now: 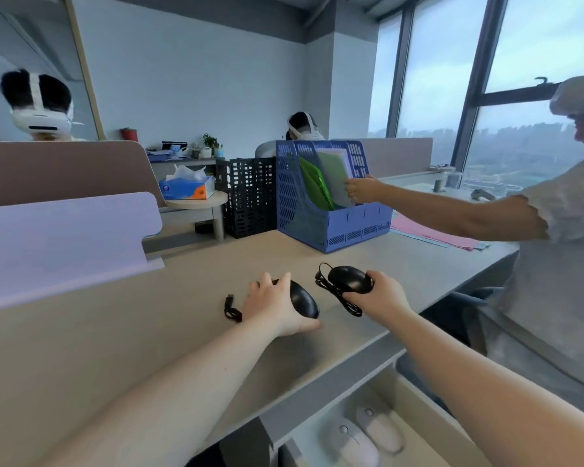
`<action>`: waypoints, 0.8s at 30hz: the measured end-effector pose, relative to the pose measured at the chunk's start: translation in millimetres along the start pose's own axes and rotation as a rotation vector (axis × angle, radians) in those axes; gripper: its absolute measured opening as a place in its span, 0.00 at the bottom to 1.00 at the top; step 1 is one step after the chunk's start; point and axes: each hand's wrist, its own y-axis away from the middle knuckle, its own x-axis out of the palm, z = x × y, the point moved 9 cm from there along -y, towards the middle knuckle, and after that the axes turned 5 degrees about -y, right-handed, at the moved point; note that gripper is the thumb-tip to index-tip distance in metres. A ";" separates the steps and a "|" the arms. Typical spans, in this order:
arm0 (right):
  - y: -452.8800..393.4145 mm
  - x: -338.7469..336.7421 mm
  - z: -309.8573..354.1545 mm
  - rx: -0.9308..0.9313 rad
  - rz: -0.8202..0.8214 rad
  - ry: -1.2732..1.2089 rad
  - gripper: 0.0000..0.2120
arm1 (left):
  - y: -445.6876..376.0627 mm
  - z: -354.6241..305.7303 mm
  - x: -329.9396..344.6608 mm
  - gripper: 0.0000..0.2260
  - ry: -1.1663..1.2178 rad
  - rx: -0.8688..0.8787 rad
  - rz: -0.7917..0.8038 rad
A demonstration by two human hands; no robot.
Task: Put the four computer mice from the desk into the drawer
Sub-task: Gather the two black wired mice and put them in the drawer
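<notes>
left hand [277, 306] is wrapped around one black mouse [304, 303] on the desk [115, 332], right hand [380, 293] grips another black mouse [349, 279] with its cable dangling; two white mice [364, 436] already lie in the open drawer [429, 423] below

Glossy black plastic mice [304, 299], matt beige desk [115, 348]

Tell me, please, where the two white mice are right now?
Both white mice lie side by side in the open drawer, lower right of the head view, below the desk edge.
</notes>
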 end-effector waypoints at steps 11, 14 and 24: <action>96.1 -113.5 -55.8 0.070 -0.082 -0.028 0.20 | 101.0 -111.2 -17.2 0.50 0.053 0.196 -0.042; 109.5 -125.7 -75.5 0.098 -0.096 -0.037 0.21 | 121.8 -135.2 -9.6 0.49 0.063 0.256 -0.041; 148.2 -88.4 -137.0 0.181 0.043 0.036 0.14 | 157.9 -145.9 90.2 0.46 0.178 0.238 0.060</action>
